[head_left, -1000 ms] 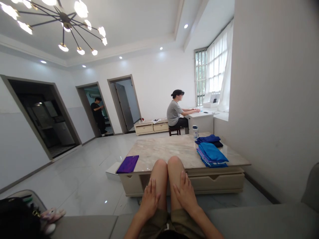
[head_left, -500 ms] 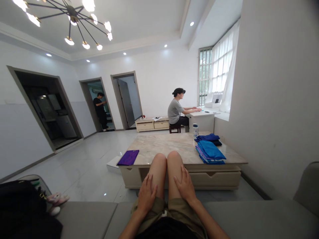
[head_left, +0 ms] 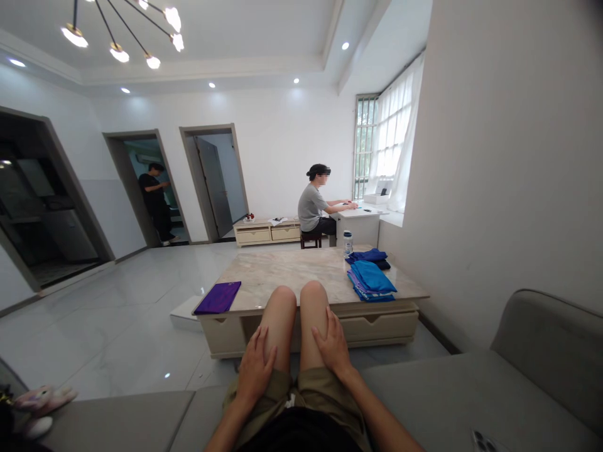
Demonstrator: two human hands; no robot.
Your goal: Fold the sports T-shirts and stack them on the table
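Grey sofa [head_left: 438, 402] beneath, left hand [head_left: 254, 370] and right hand [head_left: 333, 345] lie on the bare knees [head_left: 282, 314], fingers [head_left: 260, 345] relaxed, grasping nothing. Marble bench [head_left: 282, 270] stands at 12 o'clock, folded blue clothes [head_left: 371, 282] at 1 o'clock, purple packet [head_left: 217, 297] at 11 o'clock.

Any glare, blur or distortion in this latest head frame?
Head view: wide-angle distortion leans the door frame; the curtain is bright with window light; the ceiling lamps glare slightly; the floor shows soft reflections; the left hand and right hand look sharp.
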